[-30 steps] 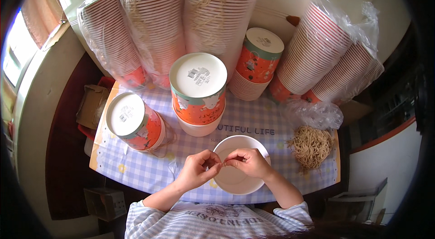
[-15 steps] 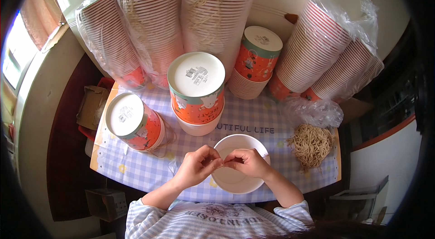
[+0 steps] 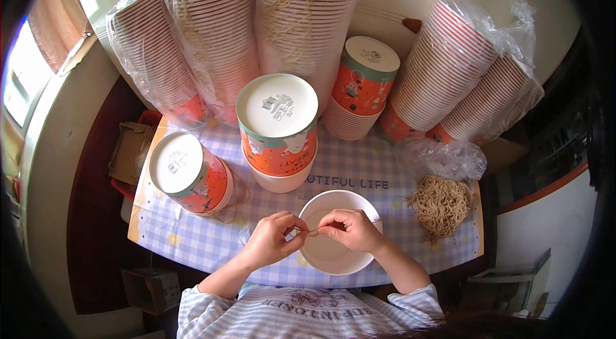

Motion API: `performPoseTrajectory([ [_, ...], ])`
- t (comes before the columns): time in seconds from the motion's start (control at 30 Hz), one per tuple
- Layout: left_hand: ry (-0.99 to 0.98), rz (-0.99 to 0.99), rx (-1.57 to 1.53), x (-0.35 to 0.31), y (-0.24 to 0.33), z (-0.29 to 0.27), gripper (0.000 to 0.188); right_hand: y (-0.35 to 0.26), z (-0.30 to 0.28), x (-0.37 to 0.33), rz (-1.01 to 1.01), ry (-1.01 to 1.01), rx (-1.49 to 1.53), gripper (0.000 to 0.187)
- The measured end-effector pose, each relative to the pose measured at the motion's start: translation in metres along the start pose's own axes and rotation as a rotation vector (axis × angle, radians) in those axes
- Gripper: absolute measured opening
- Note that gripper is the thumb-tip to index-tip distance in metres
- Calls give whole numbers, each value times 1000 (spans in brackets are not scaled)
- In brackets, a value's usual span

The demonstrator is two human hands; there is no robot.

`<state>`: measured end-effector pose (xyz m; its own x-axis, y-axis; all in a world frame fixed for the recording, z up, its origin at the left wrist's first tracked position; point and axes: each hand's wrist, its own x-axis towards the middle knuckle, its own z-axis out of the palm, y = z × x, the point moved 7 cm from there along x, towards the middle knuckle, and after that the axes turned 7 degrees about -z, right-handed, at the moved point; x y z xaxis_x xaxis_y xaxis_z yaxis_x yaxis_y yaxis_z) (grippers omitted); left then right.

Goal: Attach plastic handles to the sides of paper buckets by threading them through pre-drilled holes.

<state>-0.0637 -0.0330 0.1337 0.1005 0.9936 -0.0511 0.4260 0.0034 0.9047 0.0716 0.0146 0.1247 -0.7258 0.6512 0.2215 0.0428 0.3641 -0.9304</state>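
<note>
My left hand [image 3: 274, 239] and my right hand [image 3: 351, 230] pinch a thin tan cord [image 3: 312, 232] between the fingertips. A short twisted or looped bit of it shows between them. The hands hover over the left side and mouth of an upright white paper bucket [image 3: 333, 262], open end up, near the table's front edge. Part of its rim is hidden by my hands. Another bit of cord seems to show at the bucket's right rim. To the right lies a heap of tan cords [image 3: 441, 206].
Upside-down orange paper buckets stand left [image 3: 183, 172], in the middle [image 3: 279, 140] and behind [image 3: 364, 85]. Tall bagged stacks line the back left [image 3: 212, 37] and back right [image 3: 443, 69]. A crumpled clear bag [image 3: 446, 158] sits behind the cord heap. A checked cloth [image 3: 212, 239] covers the table.
My left hand's fingers have drawn slightly away from my right hand's, and a short piece of cord now shows between them. Everything else stays in place.
</note>
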Motion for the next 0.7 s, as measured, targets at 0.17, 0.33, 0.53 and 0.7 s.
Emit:
performPoseTrajectory([
  [0.17, 48, 18, 15, 1, 3, 3, 11, 2, 0, -1, -2, -4, -4, 5],
  [0.33, 165, 47, 36, -3, 4, 2, 11, 0, 0, 0, -18, 3, -31, 5],
  [0.53, 209, 97, 61, -3, 8, 1, 10, -2, 2, -1, -73, -26, -109, 7],
  [0.7, 238, 127, 23, -1, 8, -4, 9, -4, 4, -1, -80, -46, -136, 5],
])
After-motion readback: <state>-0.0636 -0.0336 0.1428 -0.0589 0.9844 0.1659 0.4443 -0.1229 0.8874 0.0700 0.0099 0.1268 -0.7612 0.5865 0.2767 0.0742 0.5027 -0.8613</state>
